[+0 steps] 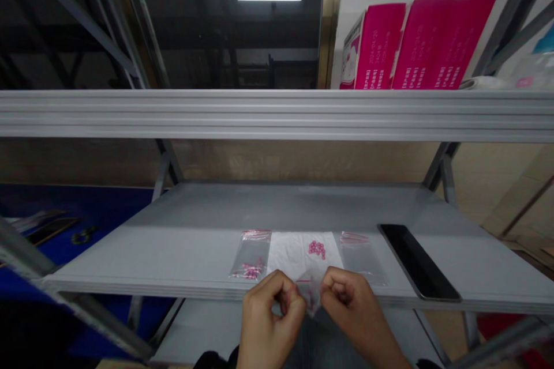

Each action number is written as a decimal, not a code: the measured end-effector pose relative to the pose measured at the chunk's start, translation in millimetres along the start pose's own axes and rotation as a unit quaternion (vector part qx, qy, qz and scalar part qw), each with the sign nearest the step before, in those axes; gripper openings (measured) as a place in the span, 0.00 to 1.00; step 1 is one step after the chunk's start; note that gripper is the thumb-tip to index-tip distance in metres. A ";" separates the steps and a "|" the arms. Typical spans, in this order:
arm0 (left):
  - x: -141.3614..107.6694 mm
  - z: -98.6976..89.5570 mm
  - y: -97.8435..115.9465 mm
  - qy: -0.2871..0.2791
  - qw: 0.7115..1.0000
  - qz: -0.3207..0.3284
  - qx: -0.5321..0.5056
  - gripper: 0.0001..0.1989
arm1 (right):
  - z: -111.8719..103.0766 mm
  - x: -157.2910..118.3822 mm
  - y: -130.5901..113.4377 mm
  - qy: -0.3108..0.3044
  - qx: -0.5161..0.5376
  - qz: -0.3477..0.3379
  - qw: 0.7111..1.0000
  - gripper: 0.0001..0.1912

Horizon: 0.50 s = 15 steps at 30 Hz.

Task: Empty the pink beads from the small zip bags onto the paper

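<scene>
My left hand and my right hand are at the front edge of a grey metal shelf, their fingertips pinching the top of a small clear zip bag between them. Just beyond the hands, a white sheet lies on the shelf with a cluster of pink beads on it. A clear zip bag with pink beads lies to its left. To its right is another clear zip bag, with no contents that I can see.
A black tablet or phone lies on the shelf at right. A metal beam of the upper shelf crosses above, carrying magenta cartons. Steel rack uprights flank the shelf, and a blue surface lies low at left.
</scene>
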<state>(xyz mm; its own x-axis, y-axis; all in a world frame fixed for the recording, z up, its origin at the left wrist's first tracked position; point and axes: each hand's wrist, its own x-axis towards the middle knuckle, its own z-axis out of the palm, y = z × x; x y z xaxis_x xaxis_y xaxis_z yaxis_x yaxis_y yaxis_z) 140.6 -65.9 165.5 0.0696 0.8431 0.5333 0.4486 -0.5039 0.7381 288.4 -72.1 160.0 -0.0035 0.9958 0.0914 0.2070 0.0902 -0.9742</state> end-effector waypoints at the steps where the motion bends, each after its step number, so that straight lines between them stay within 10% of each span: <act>1: 0.1 -1.4 -0.1 0.006 1.000 0.007 0.000 0.14 | -2.0 0.6 0.6 -0.008 0.001 0.007 1.000 0.11; 4: -1.1 -3.0 -2.8 -0.018 0.998 0.046 -0.030 0.05 | -6.4 2.0 0.9 -0.039 -0.001 0.012 0.999 0.11; 8: -7.0 -0.1 -14.4 -0.116 0.989 0.066 -0.055 0.39 | -10.3 3.2 -1.6 -0.067 -0.007 0.007 0.998 0.09; 15: -3.8 1.2 -19.1 -0.129 0.987 0.042 -0.085 0.32 | -17.2 3.7 -4.6 -0.035 -0.029 0.016 0.999 0.12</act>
<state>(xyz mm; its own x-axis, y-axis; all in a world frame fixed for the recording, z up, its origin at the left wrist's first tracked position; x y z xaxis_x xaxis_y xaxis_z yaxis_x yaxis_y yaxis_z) 132.9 -59.2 148.9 0.3354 0.8054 0.4887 0.2763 -0.5800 0.7663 304.2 -69.1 168.3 -0.0638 0.9970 0.0439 0.2640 0.0593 -0.9627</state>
